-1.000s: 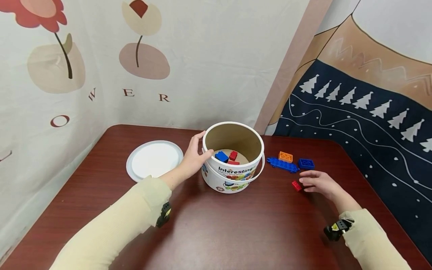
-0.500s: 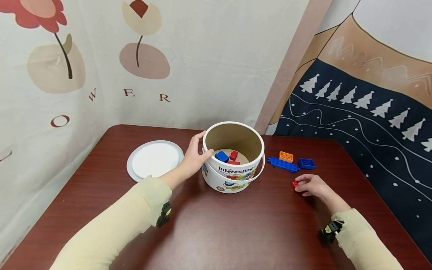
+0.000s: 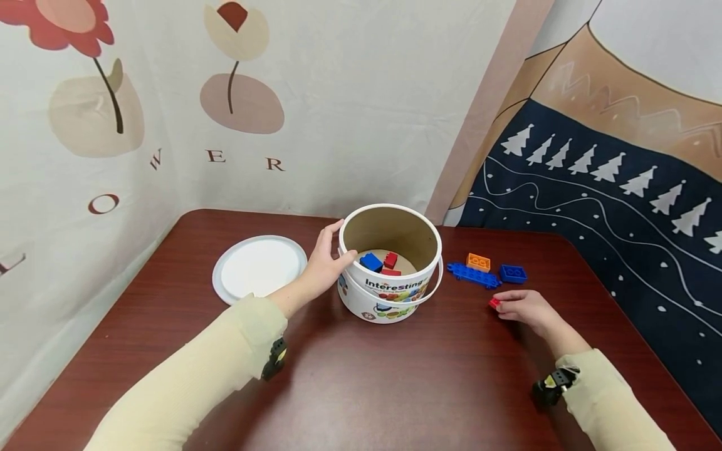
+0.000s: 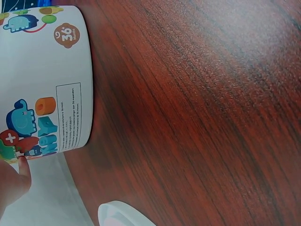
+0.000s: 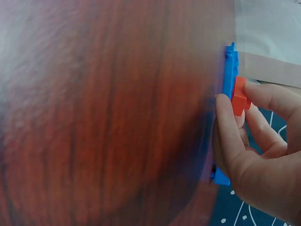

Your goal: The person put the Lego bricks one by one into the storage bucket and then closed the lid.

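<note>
My left hand (image 3: pixel 323 264) holds the near left side of a white toy bucket (image 3: pixel 356 302), its thumb at the rim. Inside the bucket lie a blue building brick (image 3: pixel 370 262) and two red bricks (image 3: pixel 390 259). In the left wrist view the printed bucket wall (image 4: pixel 42 70) shows, with part of the left hand (image 4: pixel 13 183) against it. To the right, my right hand (image 3: pixel 529 310) pinches a small red brick (image 3: pixel 494 302) between thumb and fingers. The right wrist view shows this red brick (image 5: pixel 240 99) at the fingertips, in front of something blue.
Beyond the right hand are a long blue base piece (image 3: pixel 472 275), an orange brick (image 3: pixel 478 262) beside it and a blue brick (image 3: pixel 512 274). A round white lid (image 3: pixel 262 266) lies left of the bucket. The bucket's handle (image 3: pixel 433 289) hangs down on the right.
The right hand has moved slightly left and taken the small red brick between its fingertips; the brick now appears a little higher. The left hand and bucket stay put.
</note>
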The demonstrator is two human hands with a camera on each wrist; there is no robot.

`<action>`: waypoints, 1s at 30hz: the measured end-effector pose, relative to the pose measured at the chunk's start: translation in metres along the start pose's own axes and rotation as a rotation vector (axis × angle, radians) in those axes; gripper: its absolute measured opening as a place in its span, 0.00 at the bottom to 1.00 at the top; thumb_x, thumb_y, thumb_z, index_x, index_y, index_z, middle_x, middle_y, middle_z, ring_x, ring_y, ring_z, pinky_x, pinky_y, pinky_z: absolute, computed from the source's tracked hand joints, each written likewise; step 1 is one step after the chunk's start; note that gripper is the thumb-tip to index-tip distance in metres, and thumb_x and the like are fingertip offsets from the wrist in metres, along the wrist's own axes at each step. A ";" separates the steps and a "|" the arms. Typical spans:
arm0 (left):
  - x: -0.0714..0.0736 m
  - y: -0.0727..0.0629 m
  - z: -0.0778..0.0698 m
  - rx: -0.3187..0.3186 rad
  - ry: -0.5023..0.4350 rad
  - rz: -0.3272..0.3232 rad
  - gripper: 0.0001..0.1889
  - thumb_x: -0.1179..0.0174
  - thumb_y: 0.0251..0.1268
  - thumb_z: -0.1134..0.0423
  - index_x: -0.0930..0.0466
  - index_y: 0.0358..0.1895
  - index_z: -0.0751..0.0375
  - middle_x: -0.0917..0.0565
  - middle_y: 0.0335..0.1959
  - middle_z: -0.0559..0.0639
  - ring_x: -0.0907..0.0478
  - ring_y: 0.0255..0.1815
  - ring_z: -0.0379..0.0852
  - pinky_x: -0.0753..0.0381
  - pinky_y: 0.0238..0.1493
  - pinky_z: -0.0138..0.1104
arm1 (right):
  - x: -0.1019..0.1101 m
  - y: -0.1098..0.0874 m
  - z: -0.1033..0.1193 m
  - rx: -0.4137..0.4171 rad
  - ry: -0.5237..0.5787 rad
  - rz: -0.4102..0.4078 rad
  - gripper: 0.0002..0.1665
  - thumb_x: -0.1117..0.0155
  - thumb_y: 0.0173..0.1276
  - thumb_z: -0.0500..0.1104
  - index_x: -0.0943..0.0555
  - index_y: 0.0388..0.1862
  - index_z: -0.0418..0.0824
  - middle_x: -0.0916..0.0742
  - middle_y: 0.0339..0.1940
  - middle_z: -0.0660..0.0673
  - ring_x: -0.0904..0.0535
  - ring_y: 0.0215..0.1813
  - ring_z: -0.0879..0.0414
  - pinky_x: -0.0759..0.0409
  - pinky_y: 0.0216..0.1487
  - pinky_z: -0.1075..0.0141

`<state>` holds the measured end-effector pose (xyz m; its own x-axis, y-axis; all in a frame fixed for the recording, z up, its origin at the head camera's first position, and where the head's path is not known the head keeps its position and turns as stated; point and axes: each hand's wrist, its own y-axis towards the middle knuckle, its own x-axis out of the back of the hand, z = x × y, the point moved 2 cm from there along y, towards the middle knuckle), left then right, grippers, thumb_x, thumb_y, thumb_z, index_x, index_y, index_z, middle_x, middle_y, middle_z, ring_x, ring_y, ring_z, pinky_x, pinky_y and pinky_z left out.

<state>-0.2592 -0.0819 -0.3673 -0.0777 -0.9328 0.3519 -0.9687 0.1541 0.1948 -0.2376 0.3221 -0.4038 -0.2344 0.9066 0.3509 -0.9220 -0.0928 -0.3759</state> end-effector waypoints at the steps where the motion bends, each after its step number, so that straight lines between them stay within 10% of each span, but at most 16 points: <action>1: 0.000 0.000 0.000 0.002 0.002 0.001 0.36 0.44 0.61 0.62 0.50 0.71 0.59 0.44 0.70 0.57 0.42 0.68 0.52 0.33 0.65 0.47 | 0.000 0.000 0.001 0.009 0.022 0.012 0.24 0.42 0.64 0.32 0.30 0.56 0.18 0.15 0.32 0.54 0.18 0.34 0.64 0.17 0.41 0.67; 17: 0.000 0.000 0.001 0.004 -0.020 -0.001 0.36 0.44 0.61 0.63 0.49 0.71 0.60 0.45 0.71 0.57 0.41 0.68 0.52 0.33 0.65 0.47 | 0.005 -0.006 0.035 0.043 0.140 0.045 0.09 0.40 0.63 0.34 0.15 0.37 0.45 0.14 0.31 0.56 0.16 0.38 0.63 0.19 0.48 0.68; 30: 0.000 0.001 0.001 0.001 -0.029 -0.001 0.36 0.44 0.61 0.62 0.49 0.71 0.60 0.45 0.71 0.57 0.42 0.68 0.52 0.33 0.66 0.47 | 0.000 -0.006 0.072 0.110 0.012 0.012 0.27 0.39 0.65 0.38 0.29 0.59 0.25 0.18 0.36 0.56 0.17 0.38 0.66 0.20 0.46 0.73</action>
<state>-0.2601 -0.0816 -0.3681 -0.0838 -0.9419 0.3254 -0.9689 0.1534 0.1943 -0.2545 0.2931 -0.3399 -0.2425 0.9099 0.3366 -0.9475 -0.1475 -0.2838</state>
